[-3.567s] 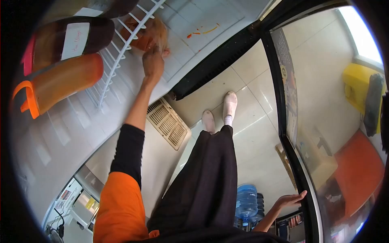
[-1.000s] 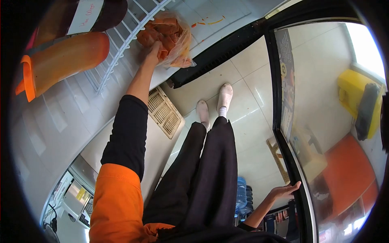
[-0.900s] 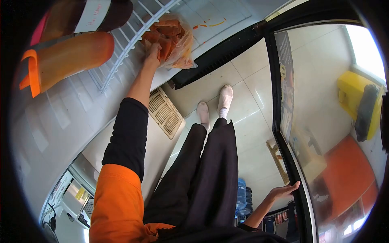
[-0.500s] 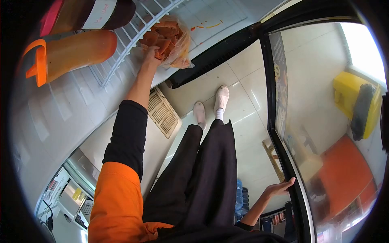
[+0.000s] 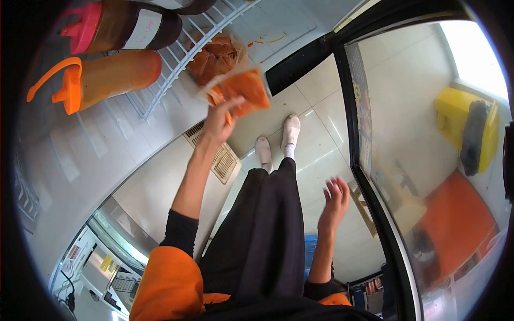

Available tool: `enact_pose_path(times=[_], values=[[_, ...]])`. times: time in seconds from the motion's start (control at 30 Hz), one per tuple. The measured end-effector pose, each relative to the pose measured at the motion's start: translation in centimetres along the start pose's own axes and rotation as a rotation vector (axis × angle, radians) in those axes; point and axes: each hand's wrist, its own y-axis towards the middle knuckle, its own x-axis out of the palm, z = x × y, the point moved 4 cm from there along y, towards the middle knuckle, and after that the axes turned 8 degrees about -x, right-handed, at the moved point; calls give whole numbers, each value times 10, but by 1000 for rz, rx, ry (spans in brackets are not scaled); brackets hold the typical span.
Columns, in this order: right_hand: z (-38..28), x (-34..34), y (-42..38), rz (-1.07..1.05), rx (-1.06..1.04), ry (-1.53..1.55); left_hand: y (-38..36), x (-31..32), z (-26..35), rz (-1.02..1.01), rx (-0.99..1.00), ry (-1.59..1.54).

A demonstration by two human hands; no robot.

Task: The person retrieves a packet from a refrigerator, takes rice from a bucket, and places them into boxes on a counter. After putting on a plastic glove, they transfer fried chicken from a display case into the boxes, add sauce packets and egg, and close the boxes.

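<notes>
The left hand [image 5: 220, 120] has drawn a flat orange packet [image 5: 249, 88] out from the bag area, and the right hand [image 5: 334, 200] has left the black door frame [image 5: 347, 107], which it touched half a second ago. The left arm reaches forward, thumb and fingers pinching the packet's near edge; the right forearm is raised, its hand empty, fingers loosely parted. The packet is squarish, smooth and glossy, with a pale film edge, held beside the crinkled, see-through plastic bag [image 5: 211, 61] of similar orange pieces, near the white wire rack [image 5: 188, 55].
</notes>
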Motion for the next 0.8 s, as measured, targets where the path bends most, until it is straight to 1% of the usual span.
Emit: enact_pose_path(times=[0.03,0.07,0.1,0.13,0.2,0.3,0.4,0.43,0.53,0.57,0.67,0.7,0.77,0.8], values=[[-22,29,4,-148,-99,-24,-14,15,-4,-104,-4,45],[-43,53,7,-272,-153,-52,-28,32,-9,-210,-7,88],[-66,75,7,-369,-156,-21,-41,46,-16,-316,-13,129],[-81,89,8,-474,-217,-50,-51,55,-23,-345,-40,141],[-92,105,1,-526,-217,45,-68,68,-33,-401,-88,168],[-105,100,-8,-459,-279,64,-88,81,-38,-444,-62,314],[-116,86,-15,-317,-393,-19,-103,84,-43,-505,-47,164],[-123,84,-21,-266,-479,-127,-110,87,-45,-578,-28,140],[-150,93,-53,-287,-703,-354,-127,93,-50,-617,-172,-63],[-156,99,-67,-276,-740,-365,-133,98,-48,-702,-134,11],[-162,106,-102,-404,-921,-578,-155,105,-43,-766,-128,-132],[-164,105,-111,-408,-929,-601,-164,108,-36,-720,-107,-1],[-171,102,-133,-409,-950,-645,-178,107,-28,-808,-166,-165],[-176,95,-144,-333,-994,-636,-187,107,-23,-852,-195,-248]])
